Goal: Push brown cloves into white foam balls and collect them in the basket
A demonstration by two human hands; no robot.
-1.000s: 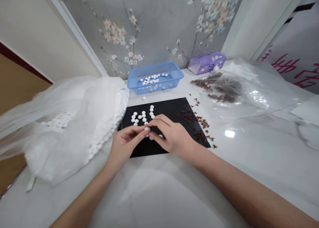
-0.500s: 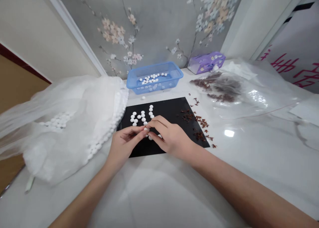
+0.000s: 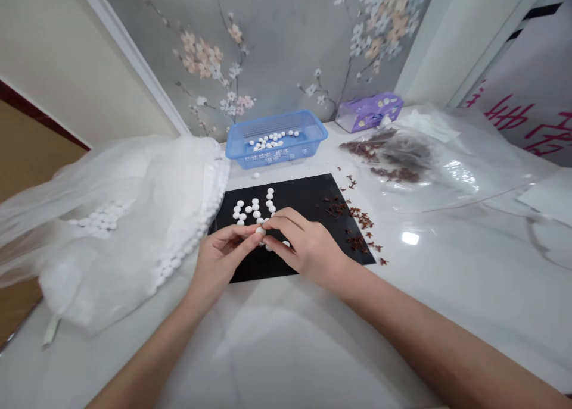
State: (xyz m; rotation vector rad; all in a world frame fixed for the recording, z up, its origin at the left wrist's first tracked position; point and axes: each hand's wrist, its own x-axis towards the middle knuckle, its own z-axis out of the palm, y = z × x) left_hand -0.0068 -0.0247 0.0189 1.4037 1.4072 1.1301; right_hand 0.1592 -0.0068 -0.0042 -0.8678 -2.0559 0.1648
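Note:
Between thumb and fingers my left hand (image 3: pixel 223 251) pinches a white ball (image 3: pixel 260 231) above the black mat (image 3: pixel 308 194). My right hand (image 3: pixel 304 242) meets it from the right, its fingertips closed at the top of the ball on something small and brownish, too small to make out for certain. Several white balls (image 3: pixel 255 206) lie on the mat beyond the fingers, and a few are partly hidden under the hands. Small brown star-tipped pieces (image 3: pixel 337 209) are scattered over the mat's right side and onto the table.
A blue basket (image 3: pixel 277 156) holding white balls stands behind the mat. To the left lie white bags (image 3: pixel 129 218) of balls. At the right are a clear bag (image 3: pixel 465 177) with brown pieces and a purple tissue packet (image 3: pixel 369 112).
The view has shifted very slightly. Both hands stay together at the ball, with the right fingertips a little changed over its top.

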